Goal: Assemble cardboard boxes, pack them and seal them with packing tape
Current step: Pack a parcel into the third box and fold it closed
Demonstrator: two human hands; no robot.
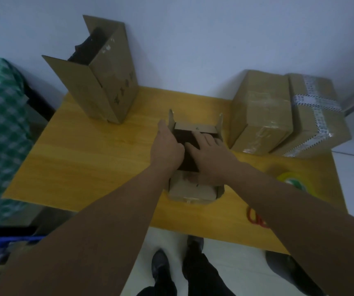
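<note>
Pressing a dark flat item (187, 150) down into a small open box (193, 194) at the centre of the frame, the person seems to be in the packing step, with the box built but not yet closed. The left hand (167, 146) lies along the left side of the item, next to the raised left flap, its fingers fairly straight and close together. The right hand (211, 153) rests on top of the item with its fingers spread wide and flat, gripping nothing. The box stands on a yellow table (86, 150), its side flaps up and its near flap folded outward toward the person. Two sealed boxes (261, 112) sit just beside each other at the right of the frame, and a tall open box (105, 86) stands at the upper left. A roll of tape (293, 181) lies at the lower right, near the right forearm and well apart from the small box. Judging from this, the next move calls for seating the item fully, folding the four flaps flat and holding them down with one hand while the other reaches for the tape. The item looks a snug fit, so it may catch on a flap.
</note>
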